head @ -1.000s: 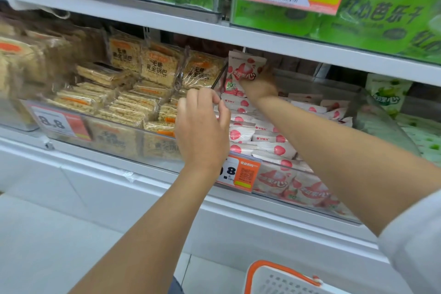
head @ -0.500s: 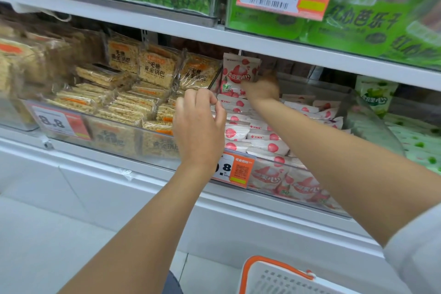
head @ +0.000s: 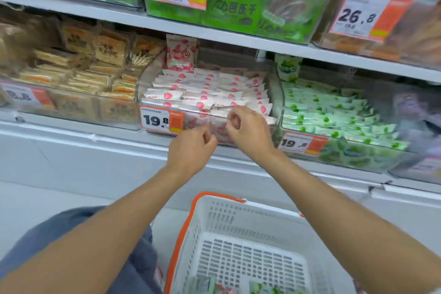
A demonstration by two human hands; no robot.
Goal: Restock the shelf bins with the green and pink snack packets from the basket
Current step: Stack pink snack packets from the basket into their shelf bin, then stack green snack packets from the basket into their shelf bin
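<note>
Far L: bin of tan pkts (head: 78, 74), stacked flat w/ a few upright at the back, 8.8 tag (head: 26, 96) on its front.

Centre: pink bin (head: 143, 79), clear-walled and packed w/ rows of pink pkts (head: 207, 93) lying flat. One pink pkt stands upright at the back L corner. A 19.8 tag (head: 161, 120) is on the front L.

L hand (head: 191, 148) is just below and in front of the bin's front wall, fingers curled in, nothing seen in it. R hand (head: 248, 129) is just beside it, a bit higher, at the front rim against the front row. Its fingers are curled into a loose fist; blur, so can't tell if it pinches a pkt.

R: green bin (head: 280, 93) touches the pink bin's side, filled w/ flat green pkts (head: 334, 114).

Below, btw the forearms: white basket (head: 238, 217) w/ orange rim. A few green and pink pkts lie at its near edge, mostly cut off by the frame.
</note>
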